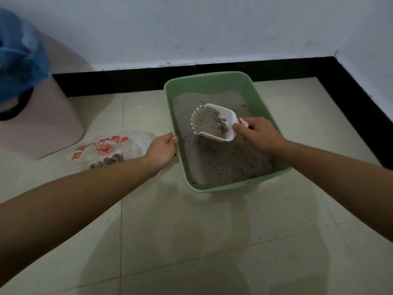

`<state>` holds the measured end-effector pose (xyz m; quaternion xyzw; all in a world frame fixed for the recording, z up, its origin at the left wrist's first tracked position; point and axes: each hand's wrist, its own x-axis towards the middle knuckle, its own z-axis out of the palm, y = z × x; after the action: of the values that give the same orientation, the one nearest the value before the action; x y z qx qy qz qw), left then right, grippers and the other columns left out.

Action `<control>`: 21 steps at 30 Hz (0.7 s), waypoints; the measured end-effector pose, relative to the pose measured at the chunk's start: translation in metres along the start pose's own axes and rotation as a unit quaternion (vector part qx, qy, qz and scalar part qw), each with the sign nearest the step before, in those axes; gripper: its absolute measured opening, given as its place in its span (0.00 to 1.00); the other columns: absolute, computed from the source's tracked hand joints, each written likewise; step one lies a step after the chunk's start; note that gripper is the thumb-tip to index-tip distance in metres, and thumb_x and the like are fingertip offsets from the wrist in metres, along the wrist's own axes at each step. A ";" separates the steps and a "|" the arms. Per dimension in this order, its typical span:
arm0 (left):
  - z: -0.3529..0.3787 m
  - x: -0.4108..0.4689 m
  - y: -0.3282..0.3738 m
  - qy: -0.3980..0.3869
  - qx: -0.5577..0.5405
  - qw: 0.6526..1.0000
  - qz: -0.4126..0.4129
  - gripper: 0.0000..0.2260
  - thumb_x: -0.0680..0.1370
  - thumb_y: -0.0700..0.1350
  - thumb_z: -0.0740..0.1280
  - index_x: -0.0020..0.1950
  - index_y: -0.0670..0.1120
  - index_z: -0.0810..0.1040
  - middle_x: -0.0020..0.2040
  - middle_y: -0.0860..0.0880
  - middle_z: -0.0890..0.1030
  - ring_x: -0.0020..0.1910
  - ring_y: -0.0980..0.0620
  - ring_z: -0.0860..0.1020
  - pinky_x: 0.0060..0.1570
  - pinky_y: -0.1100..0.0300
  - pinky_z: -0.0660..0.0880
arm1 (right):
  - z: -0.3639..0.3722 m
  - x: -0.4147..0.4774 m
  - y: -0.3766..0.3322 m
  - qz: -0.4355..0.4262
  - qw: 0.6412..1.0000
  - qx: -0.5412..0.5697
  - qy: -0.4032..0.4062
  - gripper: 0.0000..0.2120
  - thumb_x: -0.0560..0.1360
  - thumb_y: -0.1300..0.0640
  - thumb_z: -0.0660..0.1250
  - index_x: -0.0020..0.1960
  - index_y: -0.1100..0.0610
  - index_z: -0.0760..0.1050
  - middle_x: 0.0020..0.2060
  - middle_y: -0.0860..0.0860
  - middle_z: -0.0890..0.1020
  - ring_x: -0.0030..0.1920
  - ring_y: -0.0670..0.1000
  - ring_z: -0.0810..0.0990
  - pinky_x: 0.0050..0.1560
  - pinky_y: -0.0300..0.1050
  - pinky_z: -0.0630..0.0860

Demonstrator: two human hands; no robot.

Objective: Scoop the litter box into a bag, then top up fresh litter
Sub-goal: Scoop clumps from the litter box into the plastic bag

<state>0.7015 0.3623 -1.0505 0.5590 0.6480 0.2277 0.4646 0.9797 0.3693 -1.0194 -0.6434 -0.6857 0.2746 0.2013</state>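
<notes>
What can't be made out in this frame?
1. Scoop handle, head view: mostly wrapped by the right hand.
2. Bag: near side hidden behind the left forearm; red print too blurred to read.
3. Pink bin and blue liner: cut off by the left edge; inside unseen.
4. Left hand gripping the litter box rim: fingers mostly hidden under the hand.

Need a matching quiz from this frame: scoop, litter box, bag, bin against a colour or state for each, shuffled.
1 scoop
2 litter box
3 bag
4 bin

A pink, with blue liner
B in right hand, loaded with litter
C green, left hand grips its rim
D on the floor, holds dark clumps

Pairs: 1-B, 2-C, 3-D, 4-A
</notes>
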 end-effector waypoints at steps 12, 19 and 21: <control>-0.007 -0.006 0.013 -0.013 0.000 0.999 -0.030 0.15 0.84 0.46 0.55 0.37 0.54 0.63 0.38 0.54 0.68 0.48 0.46 0.76 0.39 0.58 0.72 | -0.002 -0.003 -0.020 0.017 0.998 0.046 0.041 0.17 0.81 0.46 0.61 0.43 0.57 0.79 0.33 0.51 0.77 0.30 0.47 0.70 0.32 0.41 0.68; -0.008 -0.008 0.016 -0.026 0.020 0.999 -0.027 0.15 0.84 0.46 0.55 0.38 0.54 0.65 0.51 0.46 0.70 0.49 0.45 0.76 0.36 0.63 0.72 | 0.007 -0.008 -0.013 0.033 0.998 -0.044 0.025 0.18 0.80 0.44 0.60 0.45 0.56 0.79 0.32 0.51 0.79 0.31 0.48 0.73 0.35 0.42 0.71; -0.008 -0.007 0.015 -0.032 0.016 0.999 -0.023 0.12 0.84 0.47 0.54 0.41 0.52 0.67 0.51 0.46 0.70 0.47 0.46 0.75 0.33 0.64 0.71 | 0.004 -0.007 -0.013 0.033 0.998 -0.032 0.048 0.18 0.80 0.44 0.60 0.45 0.57 0.79 0.33 0.53 0.80 0.31 0.48 0.73 0.35 0.43 0.71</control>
<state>0.7016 0.3616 -1.0318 0.5583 0.6491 0.1880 0.4812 0.9680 0.3616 -1.0137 -0.6841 -0.6623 0.2272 0.2043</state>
